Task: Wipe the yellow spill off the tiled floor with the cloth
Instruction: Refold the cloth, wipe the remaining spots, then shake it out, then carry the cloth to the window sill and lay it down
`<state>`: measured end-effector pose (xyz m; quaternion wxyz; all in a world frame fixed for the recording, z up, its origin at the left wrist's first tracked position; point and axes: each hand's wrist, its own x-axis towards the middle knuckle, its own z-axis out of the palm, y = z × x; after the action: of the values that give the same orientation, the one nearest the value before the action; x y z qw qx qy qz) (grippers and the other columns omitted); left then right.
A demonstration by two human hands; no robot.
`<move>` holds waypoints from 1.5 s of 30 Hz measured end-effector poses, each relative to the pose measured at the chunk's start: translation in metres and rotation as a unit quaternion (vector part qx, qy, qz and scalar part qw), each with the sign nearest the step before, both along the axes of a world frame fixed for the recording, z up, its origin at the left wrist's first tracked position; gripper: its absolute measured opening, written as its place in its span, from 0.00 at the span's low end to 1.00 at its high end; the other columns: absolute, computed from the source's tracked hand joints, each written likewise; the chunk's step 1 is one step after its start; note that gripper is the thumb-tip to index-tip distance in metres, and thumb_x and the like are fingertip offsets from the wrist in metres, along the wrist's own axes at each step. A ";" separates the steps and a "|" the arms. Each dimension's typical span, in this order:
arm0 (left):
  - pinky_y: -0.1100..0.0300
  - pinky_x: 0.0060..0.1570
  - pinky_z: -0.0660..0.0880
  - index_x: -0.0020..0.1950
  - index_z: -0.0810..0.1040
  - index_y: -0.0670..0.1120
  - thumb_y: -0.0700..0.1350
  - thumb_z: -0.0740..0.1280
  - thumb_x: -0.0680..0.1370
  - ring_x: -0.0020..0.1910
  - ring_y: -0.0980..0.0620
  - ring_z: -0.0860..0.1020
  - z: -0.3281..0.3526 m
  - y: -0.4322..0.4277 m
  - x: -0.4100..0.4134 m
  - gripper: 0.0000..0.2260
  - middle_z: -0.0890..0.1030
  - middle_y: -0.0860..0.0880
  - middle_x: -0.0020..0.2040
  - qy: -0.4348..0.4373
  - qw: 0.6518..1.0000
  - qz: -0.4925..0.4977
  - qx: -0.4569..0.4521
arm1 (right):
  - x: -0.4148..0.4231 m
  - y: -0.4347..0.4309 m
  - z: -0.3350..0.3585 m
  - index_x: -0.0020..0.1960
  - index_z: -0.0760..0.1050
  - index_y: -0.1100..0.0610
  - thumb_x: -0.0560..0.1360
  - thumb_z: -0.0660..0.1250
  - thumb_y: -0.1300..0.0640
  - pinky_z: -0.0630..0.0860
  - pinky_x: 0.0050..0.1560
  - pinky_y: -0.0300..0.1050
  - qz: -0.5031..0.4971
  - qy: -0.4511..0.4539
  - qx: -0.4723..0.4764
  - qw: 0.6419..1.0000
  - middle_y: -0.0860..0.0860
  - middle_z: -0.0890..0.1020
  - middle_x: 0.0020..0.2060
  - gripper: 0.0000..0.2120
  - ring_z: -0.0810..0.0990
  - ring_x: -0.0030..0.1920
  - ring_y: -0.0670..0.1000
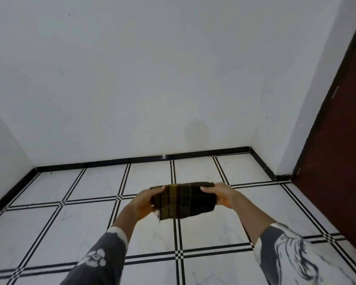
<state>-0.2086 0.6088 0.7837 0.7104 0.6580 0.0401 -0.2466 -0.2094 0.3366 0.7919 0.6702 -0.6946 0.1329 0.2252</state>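
A dark checked cloth [183,200] with yellow-green stripes is folded into a flat rectangle and held up in the air above the tiled floor [86,223]. My left hand [146,202] grips its left edge, thumb on top. My right hand [222,195] grips its right edge the same way. Both arms reach forward in grey patterned sleeves. No yellow spill shows on the white tiles in view; the cloth and my hands hide the patch of floor behind them.
White walls [132,79] meet the floor at a black skirting strip [132,160] ahead and on both sides. A dark brown door [341,161] stands at the right. The tiles are white marble with black double lines.
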 end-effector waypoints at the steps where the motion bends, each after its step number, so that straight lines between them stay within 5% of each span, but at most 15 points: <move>1: 0.52 0.51 0.75 0.63 0.74 0.41 0.50 0.69 0.72 0.59 0.40 0.75 0.001 0.000 0.001 0.23 0.76 0.37 0.59 -0.004 1.000 0.017 0.003 | 0.002 0.002 0.002 0.62 0.71 0.65 0.70 0.72 0.60 0.78 0.54 0.51 -0.027 -0.025 -0.020 0.999 0.59 0.79 0.54 0.24 0.78 0.56 0.57; 5: 0.55 0.46 0.76 0.57 0.75 0.38 0.40 0.71 0.73 0.57 0.39 0.76 0.007 -0.013 0.002 0.15 0.78 0.39 0.52 -0.039 0.989 0.136 0.048 | 0.010 0.011 0.008 0.62 0.67 0.59 0.67 0.75 0.59 0.77 0.49 0.47 -0.134 -0.137 -0.117 0.975 0.55 0.73 0.53 0.28 0.75 0.56 0.56; 9: 0.55 0.46 0.75 0.62 0.66 0.42 0.38 0.73 0.71 0.53 0.43 0.75 0.013 -0.017 0.006 0.24 0.73 0.42 0.54 -0.084 0.966 0.230 0.081 | 0.010 0.013 0.012 0.57 0.77 0.58 0.69 0.73 0.60 0.76 0.46 0.39 -0.065 -0.190 -0.072 0.977 0.56 0.78 0.50 0.16 0.77 0.53 0.54; 13: 0.59 0.42 0.75 0.59 0.74 0.45 0.38 0.71 0.72 0.50 0.44 0.77 0.022 -0.003 0.010 0.16 0.78 0.40 0.52 -0.135 0.978 0.120 0.101 | 0.010 0.005 0.015 0.60 0.75 0.61 0.67 0.74 0.62 0.73 0.62 0.47 0.010 -0.185 -0.136 0.973 0.56 0.79 0.55 0.22 0.76 0.59 0.55; 16: 0.65 0.42 0.73 0.59 0.75 0.45 0.36 0.72 0.71 0.48 0.49 0.77 0.025 -0.002 0.015 0.18 0.77 0.45 0.49 -0.181 0.962 0.032 0.203 | 0.014 0.006 0.016 0.62 0.74 0.62 0.66 0.74 0.66 0.72 0.65 0.50 0.019 -0.196 -0.207 0.958 0.58 0.77 0.59 0.25 0.74 0.62 0.57; 19: 0.68 0.41 0.70 0.54 0.78 0.45 0.36 0.72 0.70 0.46 0.53 0.75 0.029 -0.008 0.020 0.14 0.76 0.50 0.44 -0.245 0.909 -0.020 0.337 | 0.015 0.008 0.022 0.57 0.77 0.63 0.67 0.73 0.66 0.76 0.54 0.43 0.011 -0.245 -0.282 0.928 0.58 0.80 0.55 0.19 0.77 0.56 0.55; 22: 0.70 0.34 0.65 0.44 0.81 0.45 0.40 0.72 0.72 0.37 0.56 0.74 0.038 -0.010 0.021 0.02 0.77 0.52 0.36 -0.277 0.886 -0.005 0.373 | 0.013 0.007 0.028 0.49 0.81 0.61 0.69 0.73 0.55 0.70 0.38 0.39 0.021 -0.264 -0.380 0.886 0.54 0.80 0.44 0.12 0.77 0.45 0.52; 24: 0.68 0.33 0.66 0.41 0.82 0.44 0.42 0.72 0.71 0.34 0.57 0.73 0.046 -0.006 0.023 0.02 0.77 0.52 0.33 -0.280 0.886 -0.005 0.371 | 0.012 0.001 0.032 0.44 0.82 0.57 0.69 0.72 0.47 0.69 0.42 0.43 0.025 -0.257 -0.423 0.869 0.50 0.76 0.40 0.13 0.76 0.45 0.52; 27: 0.62 0.40 0.68 0.35 0.80 0.44 0.42 0.72 0.72 0.36 0.52 0.74 0.057 0.004 0.021 0.06 0.77 0.48 0.33 -0.241 0.938 0.011 0.251 | 0.007 -0.006 0.038 0.44 0.80 0.57 0.73 0.68 0.47 0.67 0.53 0.45 0.030 -0.219 -0.214 0.952 0.50 0.79 0.42 0.13 0.75 0.51 0.51; 30: 0.55 0.47 0.72 0.45 0.80 0.42 0.44 0.65 0.76 0.44 0.48 0.76 0.061 0.002 0.017 0.07 0.78 0.44 0.41 -0.179 0.979 0.027 0.096 | 0.001 -0.002 0.036 0.54 0.77 0.57 0.76 0.61 0.45 0.73 0.57 0.50 0.013 -0.148 -0.055 0.987 0.53 0.79 0.53 0.17 0.76 0.56 0.54; 35: 0.50 0.48 0.78 0.55 0.77 0.44 0.53 0.64 0.77 0.52 0.43 0.79 0.055 -0.020 0.012 0.14 0.79 0.41 0.52 -0.072 0.997 0.035 0.024 | -0.007 0.009 0.031 0.59 0.74 0.59 0.79 0.56 0.46 0.77 0.49 0.51 -0.077 -0.088 0.063 0.991 0.56 0.78 0.52 0.19 0.77 0.54 0.56; 42: 0.49 0.53 0.78 0.60 0.75 0.37 0.40 0.74 0.68 0.56 0.41 0.79 0.046 -0.092 0.013 0.22 0.79 0.38 0.58 0.008 0.994 -0.106 -0.019 | -0.064 -0.049 -0.007 0.60 0.75 0.58 0.77 0.61 0.46 0.77 0.46 0.50 -0.221 -0.012 0.092 0.971 0.57 0.78 0.56 0.19 0.77 0.54 0.57; 45: 0.56 0.43 0.81 0.59 0.77 0.37 0.37 0.73 0.70 0.52 0.44 0.80 0.051 -0.163 -0.002 0.19 0.81 0.40 0.55 0.023 0.984 -0.178 0.000 | -0.107 -0.080 -0.030 0.63 0.73 0.58 0.76 0.62 0.46 0.77 0.48 0.50 -0.300 0.016 0.108 0.948 0.57 0.76 0.60 0.21 0.76 0.56 0.58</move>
<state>-0.2102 0.4461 0.8349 0.6539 0.6489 -0.0615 -0.3841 -0.3160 0.2566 0.7620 0.7756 -0.5422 0.3210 0.0380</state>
